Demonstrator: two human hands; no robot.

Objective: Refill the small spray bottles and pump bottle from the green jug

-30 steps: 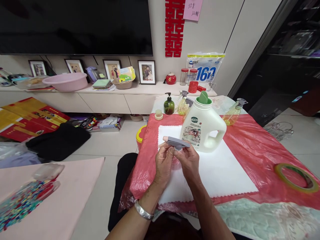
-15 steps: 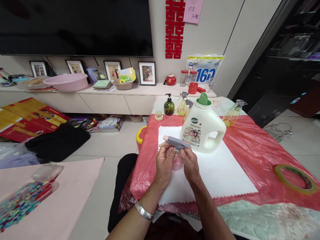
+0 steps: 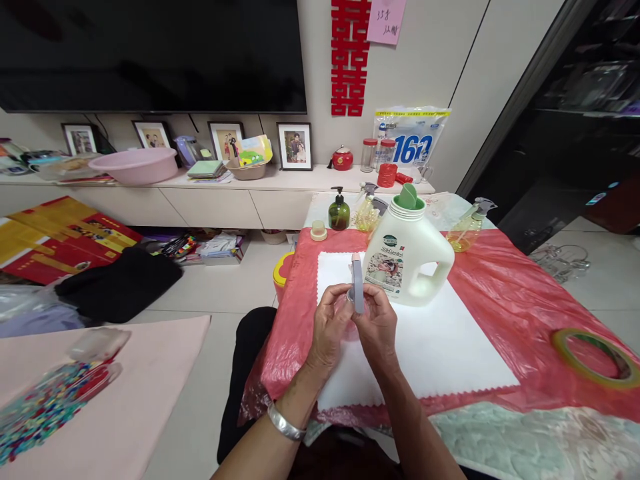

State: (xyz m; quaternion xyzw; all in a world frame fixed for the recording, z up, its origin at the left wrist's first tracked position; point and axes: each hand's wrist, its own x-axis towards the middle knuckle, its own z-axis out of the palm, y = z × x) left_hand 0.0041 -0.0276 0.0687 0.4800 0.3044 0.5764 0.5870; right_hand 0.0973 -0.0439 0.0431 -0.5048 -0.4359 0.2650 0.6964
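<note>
In the head view, a pink see-through spray bottle [image 3: 353,331] stands on the white mat [image 3: 435,353], mostly hidden by my hands. Its grey trigger head [image 3: 358,287] points away from me. My left hand [image 3: 330,327] is closed around the collar and neck from the left. From the right, the fingers of my right hand [image 3: 376,323] are closed on the same collar, just under the head. Close behind stands a big white detergent jug [image 3: 407,257] with a green spout [image 3: 407,198], uncapped.
Behind the mat are a pale cap [image 3: 319,231], a green pump bottle [image 3: 339,212] and yellow spray bottles, one [image 3: 465,230] at the right. A tape roll [image 3: 595,358] lies on the red plastic sheet [image 3: 535,300]. Left, a pink table [image 3: 165,353] holds colourful beads [image 3: 45,407].
The grey trigger head has turned on the bottle, from lying crosswise to pointing away from me. Both hands have shifted their fingers around the collar. The jug has not moved.
</note>
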